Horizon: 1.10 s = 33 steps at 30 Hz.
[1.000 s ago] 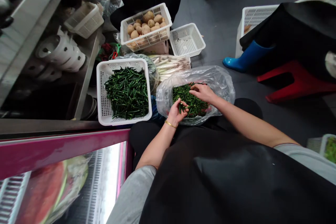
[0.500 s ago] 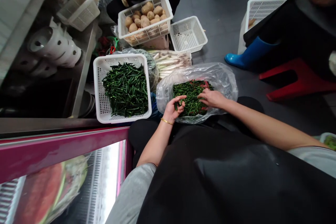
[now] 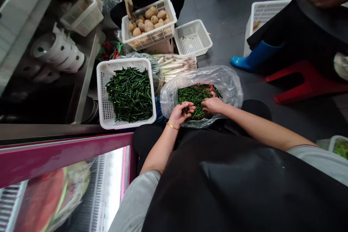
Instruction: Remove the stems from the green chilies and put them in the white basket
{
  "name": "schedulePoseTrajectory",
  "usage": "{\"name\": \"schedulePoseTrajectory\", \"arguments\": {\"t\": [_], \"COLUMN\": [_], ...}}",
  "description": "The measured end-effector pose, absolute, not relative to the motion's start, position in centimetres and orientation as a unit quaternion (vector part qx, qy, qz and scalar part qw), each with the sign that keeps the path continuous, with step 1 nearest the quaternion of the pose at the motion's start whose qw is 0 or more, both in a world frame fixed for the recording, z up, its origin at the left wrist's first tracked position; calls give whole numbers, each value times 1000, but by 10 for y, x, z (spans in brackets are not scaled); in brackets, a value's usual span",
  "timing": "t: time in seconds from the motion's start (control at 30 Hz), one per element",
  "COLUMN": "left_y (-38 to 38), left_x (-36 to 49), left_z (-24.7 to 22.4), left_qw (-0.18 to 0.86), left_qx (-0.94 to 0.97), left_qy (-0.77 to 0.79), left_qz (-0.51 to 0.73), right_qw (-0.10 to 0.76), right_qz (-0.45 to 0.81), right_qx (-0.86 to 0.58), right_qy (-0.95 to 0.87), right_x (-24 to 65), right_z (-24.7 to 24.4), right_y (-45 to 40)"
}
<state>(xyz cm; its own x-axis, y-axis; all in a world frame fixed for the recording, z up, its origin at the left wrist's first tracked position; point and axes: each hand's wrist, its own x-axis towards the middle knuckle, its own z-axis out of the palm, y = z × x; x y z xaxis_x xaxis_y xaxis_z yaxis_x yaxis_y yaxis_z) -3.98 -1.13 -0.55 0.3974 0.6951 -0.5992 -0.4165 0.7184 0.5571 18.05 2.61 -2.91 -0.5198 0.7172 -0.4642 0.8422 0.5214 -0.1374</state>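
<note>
My left hand [image 3: 178, 114], palm turned up with a gold bangle at the wrist, curls its fingers around some dark green chilies [image 3: 186, 110]. To its right my right hand [image 3: 214, 105] reaches down into a heap of thin green chilies with stems [image 3: 193, 93], its fingertips pinched together; what lies between them is too small to make out. This heap fills a clear plastic bag [image 3: 231, 81] in front of my lap. On the left, a white basket [image 3: 102, 90] holds many dark green chilies [image 3: 130, 96] without visible stems.
Spring onions [image 3: 176, 64] lie behind the bag. Beyond are a crate [image 3: 148, 40] of potatoes, a white basket [image 3: 192, 38] and a co-worker's gloved hand [image 3: 128, 5]. Another person's blue boot [image 3: 254, 58] and a red stool [image 3: 307, 79] are right; a metal shelf [image 3: 87, 72] stands left.
My right hand has moved slightly left and closer to my left hand, its fingers now pinched. The co-worker's gloved hand has come down onto the potato crate.
</note>
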Motion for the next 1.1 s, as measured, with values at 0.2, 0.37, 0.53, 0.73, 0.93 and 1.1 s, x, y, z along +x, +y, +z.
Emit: {"name": "schedulePoseTrajectory", "arguments": {"t": [0.2,0.37,0.53,0.73,0.93,1.1], "left_y": [-18,-14,-11,-18,-15,-18], "left_x": [-35,-25,-34,-28,-13,-24], "left_z": [-3,-7,-1,-9,-15,-15], "left_qw": [794,815,810,806,848,834], "left_qx": [191,128,115,134,78,77], "left_qy": [463,442,457,463,411,427], "left_qz": [344,352,349,345,325,340], "right_qw": [142,110,172,81,-27,130], "right_qz": [-193,-189,-190,-264,-337,-153], "right_qx": [507,535,481,536,523,534], "right_qy": [828,816,839,798,782,821], "right_x": [185,200,178,187,186,174], "right_z": [-22,-14,-39,-19,1,-30], "right_y": [40,39,20,34,42,46]}}
